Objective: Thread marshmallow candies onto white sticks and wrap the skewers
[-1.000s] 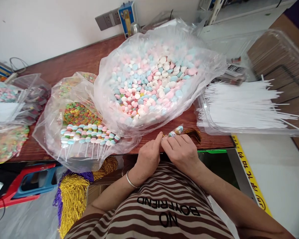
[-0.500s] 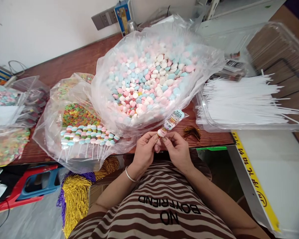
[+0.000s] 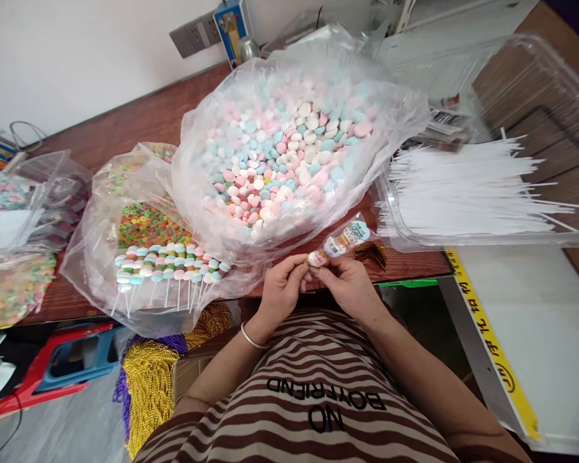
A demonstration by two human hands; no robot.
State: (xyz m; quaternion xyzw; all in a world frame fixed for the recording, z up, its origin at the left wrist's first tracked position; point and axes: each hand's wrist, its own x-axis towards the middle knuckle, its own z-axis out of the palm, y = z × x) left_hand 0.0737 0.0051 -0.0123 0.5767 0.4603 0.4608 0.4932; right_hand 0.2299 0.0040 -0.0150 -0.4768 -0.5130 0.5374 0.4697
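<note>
Close to my body, at the table's front edge, both hands meet on one wrapped candy skewer (image 3: 341,240) in a clear printed bag. My left hand (image 3: 285,283) pinches the bag's gathered lower end with thumb and fingers. My right hand (image 3: 350,286) is closed on the same end from the other side. The bag's printed top points up and to the right. Whatever lies between the fingertips is mostly hidden. Just right of the bag lie gold twist ties (image 3: 370,253). Several unwrapped candy skewers (image 3: 171,263) rest in a row to the left, their white sticks toward me.
A large plastic bag of pastel candies (image 3: 289,154) fills the middle of the table. Ring-shaped gummies (image 3: 149,222) lie in a bag at left. White sticks (image 3: 463,190) fill a clear tray on the right. Gold and purple cords (image 3: 149,386) hang below the edge.
The wrapped candy skewer has tilted further to the right between my fingers. My right hand has turned and shifted slightly right. The whole view has moved a little.
</note>
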